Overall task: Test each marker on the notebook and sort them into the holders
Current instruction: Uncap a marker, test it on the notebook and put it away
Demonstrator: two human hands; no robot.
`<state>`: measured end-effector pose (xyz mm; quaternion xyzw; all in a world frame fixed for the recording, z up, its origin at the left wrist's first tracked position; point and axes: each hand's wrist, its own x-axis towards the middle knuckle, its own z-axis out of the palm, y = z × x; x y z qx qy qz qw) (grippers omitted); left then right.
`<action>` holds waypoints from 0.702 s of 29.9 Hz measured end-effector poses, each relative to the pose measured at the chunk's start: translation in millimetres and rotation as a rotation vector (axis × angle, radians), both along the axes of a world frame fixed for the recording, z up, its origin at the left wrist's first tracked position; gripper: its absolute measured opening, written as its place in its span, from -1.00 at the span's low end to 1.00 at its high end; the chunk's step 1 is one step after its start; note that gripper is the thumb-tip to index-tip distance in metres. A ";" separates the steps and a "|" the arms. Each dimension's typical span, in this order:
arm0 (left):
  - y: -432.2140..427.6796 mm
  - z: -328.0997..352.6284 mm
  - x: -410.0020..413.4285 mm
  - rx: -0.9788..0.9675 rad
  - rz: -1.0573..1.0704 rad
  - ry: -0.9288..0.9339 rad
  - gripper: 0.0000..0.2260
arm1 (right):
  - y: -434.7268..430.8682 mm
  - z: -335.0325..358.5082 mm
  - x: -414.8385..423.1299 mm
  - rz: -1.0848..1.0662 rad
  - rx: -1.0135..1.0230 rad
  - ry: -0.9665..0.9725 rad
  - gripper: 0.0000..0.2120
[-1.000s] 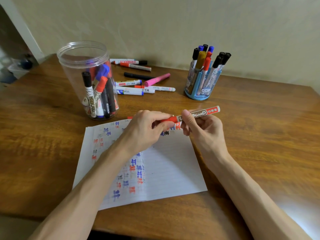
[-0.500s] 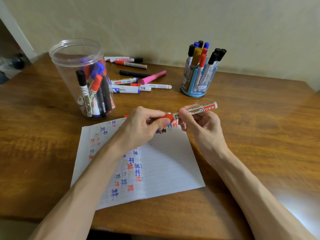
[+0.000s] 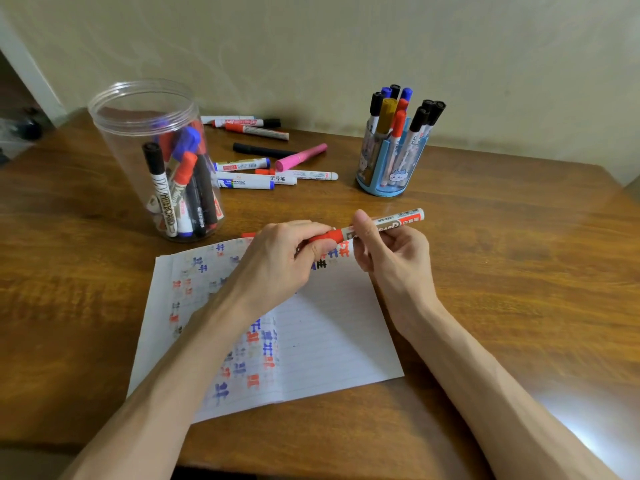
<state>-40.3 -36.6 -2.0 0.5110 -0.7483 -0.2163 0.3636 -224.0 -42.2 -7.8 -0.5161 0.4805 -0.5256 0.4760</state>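
Note:
A red-and-white whiteboard marker is held level just above the top edge of the lined notebook, which carries several red, blue and black test marks. My left hand grips its red cap. My right hand pinches the white barrel. The clear plastic jar at the left holds several markers. The blue holder at the back right is also stocked with several markers.
Several loose markers lie on the wooden table between jar and holder, among them a pink one and a black one. A wall stands close behind the table. A red object peeks out beside my left hand.
Both hands keep the same hold on the marker. The camera view has drifted slightly; the marker and hands stay above the notebook's top edge.

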 end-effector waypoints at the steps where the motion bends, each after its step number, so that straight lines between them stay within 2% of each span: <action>1: 0.3 1.9 -2.1 0.017 0.003 -0.002 -0.75 | 0.7 -0.1 0.7 0.004 -0.014 0.015 -0.66; 4: 0.5 4.9 2.5 0.064 0.004 0.005 -0.77 | -0.5 1.1 -2.6 -0.036 -0.028 0.035 -0.69; 7: -9.4 4.0 41.4 0.005 0.190 0.114 -0.83 | -15.9 0.3 -28.0 -0.255 0.052 -0.064 -0.69; 9: -12.3 3.2 57.9 -0.032 0.267 0.138 -0.85 | -21.7 -1.3 -38.3 -0.303 0.088 -0.057 -0.67; 15: -9.8 -2.0 24.7 -0.003 0.111 0.051 -0.78 | -13.6 -2.7 -15.2 -0.079 0.053 0.039 -0.76; 18: -10.2 -6.1 24.9 -0.012 0.114 -0.006 -0.77 | -13.7 -3.3 -18.9 -0.054 0.058 0.075 -0.87; 21: -11.0 -9.8 26.5 -0.033 0.161 -0.043 -0.76 | -12.2 -3.3 -18.1 -0.005 0.037 0.139 -0.85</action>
